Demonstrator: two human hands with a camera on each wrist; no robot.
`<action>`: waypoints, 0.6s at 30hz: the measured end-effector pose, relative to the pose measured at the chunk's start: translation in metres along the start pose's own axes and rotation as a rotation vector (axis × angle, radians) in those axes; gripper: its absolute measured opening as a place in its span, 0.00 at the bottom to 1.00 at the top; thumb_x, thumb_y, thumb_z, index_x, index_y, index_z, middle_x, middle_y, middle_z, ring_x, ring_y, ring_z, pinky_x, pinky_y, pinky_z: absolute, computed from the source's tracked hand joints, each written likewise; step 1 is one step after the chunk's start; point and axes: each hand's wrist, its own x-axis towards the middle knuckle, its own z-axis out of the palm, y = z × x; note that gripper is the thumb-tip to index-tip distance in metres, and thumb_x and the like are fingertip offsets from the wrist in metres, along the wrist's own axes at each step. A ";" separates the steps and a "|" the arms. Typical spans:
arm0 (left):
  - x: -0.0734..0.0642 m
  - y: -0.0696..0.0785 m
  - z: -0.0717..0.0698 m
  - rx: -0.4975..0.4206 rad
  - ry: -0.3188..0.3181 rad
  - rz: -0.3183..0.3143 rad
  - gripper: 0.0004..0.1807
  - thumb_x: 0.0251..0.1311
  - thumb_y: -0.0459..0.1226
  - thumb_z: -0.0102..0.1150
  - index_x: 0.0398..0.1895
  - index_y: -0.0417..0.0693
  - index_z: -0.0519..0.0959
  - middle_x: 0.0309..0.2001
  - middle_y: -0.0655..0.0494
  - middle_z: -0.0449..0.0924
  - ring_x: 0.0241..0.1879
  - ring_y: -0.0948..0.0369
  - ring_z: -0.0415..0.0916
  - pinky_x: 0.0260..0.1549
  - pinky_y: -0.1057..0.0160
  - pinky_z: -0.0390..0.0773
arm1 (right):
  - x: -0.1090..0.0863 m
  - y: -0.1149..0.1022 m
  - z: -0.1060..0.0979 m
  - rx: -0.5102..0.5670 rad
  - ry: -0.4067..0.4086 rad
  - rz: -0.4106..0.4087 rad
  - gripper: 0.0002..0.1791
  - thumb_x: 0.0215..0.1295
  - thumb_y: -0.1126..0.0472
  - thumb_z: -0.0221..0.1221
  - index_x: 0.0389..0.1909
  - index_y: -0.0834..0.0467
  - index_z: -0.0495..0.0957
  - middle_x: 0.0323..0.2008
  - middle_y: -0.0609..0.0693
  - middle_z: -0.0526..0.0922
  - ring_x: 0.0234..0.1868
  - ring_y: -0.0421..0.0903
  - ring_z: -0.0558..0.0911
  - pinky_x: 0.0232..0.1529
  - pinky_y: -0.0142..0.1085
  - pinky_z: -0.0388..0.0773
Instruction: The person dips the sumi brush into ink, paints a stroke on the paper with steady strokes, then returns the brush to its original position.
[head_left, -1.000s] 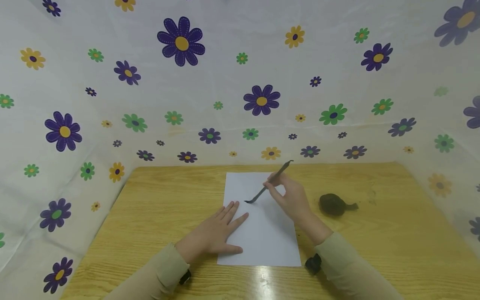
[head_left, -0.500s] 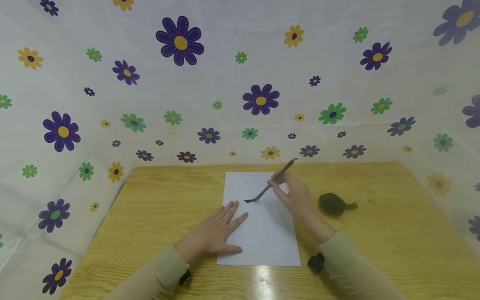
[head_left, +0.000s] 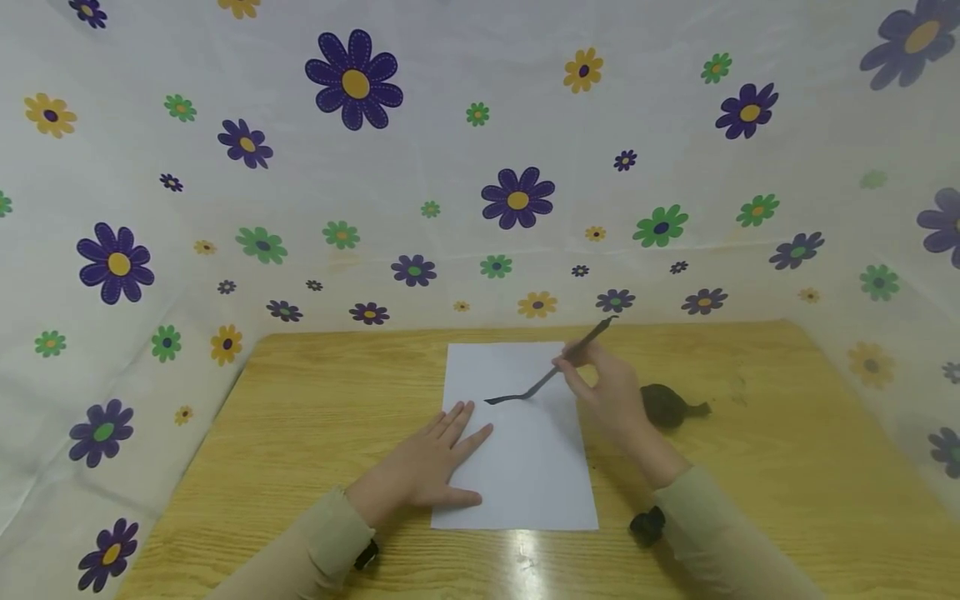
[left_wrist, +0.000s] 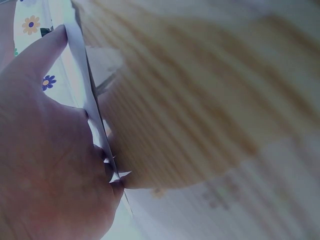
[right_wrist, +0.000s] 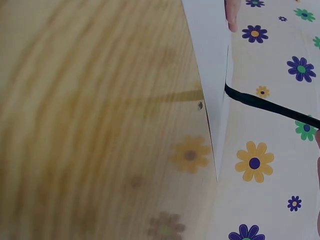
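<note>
A white sheet of paper [head_left: 517, 475] lies on the wooden table. My left hand [head_left: 423, 467] rests on its left side, fingers spread; the left wrist view shows this hand [left_wrist: 50, 155] close up at the sheet's edge. In my right hand [head_left: 611, 396], thumb and fingers pinch a dark paintbrush [head_left: 545, 381], its handle slanting up to the right. The brush tip touches the paper at the right end of a short black stroke [head_left: 502, 400]. In the right wrist view the paintbrush [right_wrist: 270, 106] meets the sheet, while most of the right hand is out of frame.
A dark rounded object with a narrow neck [head_left: 663, 406] lies right of the paper, partly behind the right hand. Flower-printed white cloth [head_left: 442, 150] encloses the table's back and sides. The wooden tabletop [head_left: 300, 400] extends around the sheet.
My right hand has moved rightward with the paintbrush, and the black stroke on the paper has grown longer to the right. The left hand stays in place on the sheet.
</note>
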 end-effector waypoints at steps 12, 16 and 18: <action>-0.001 0.001 -0.001 0.007 0.004 0.009 0.54 0.68 0.72 0.50 0.88 0.60 0.46 0.88 0.41 0.34 0.88 0.45 0.36 0.86 0.48 0.49 | -0.005 0.010 -0.009 -0.029 0.022 -0.031 0.11 0.64 0.70 0.71 0.44 0.64 0.80 0.36 0.57 0.92 0.37 0.53 0.92 0.41 0.54 0.90; -0.001 0.001 -0.001 0.002 0.007 0.009 0.54 0.68 0.72 0.51 0.88 0.60 0.47 0.88 0.41 0.34 0.88 0.46 0.36 0.86 0.48 0.49 | -0.006 0.010 -0.011 -0.034 0.027 -0.033 0.12 0.64 0.70 0.71 0.45 0.65 0.80 0.37 0.57 0.92 0.37 0.54 0.91 0.42 0.53 0.90; -0.001 0.000 0.000 0.002 0.010 0.011 0.54 0.68 0.72 0.51 0.88 0.60 0.47 0.88 0.41 0.34 0.88 0.46 0.36 0.86 0.48 0.49 | -0.007 0.011 -0.012 -0.034 0.030 -0.035 0.12 0.64 0.70 0.71 0.45 0.66 0.80 0.36 0.57 0.92 0.37 0.54 0.91 0.42 0.53 0.90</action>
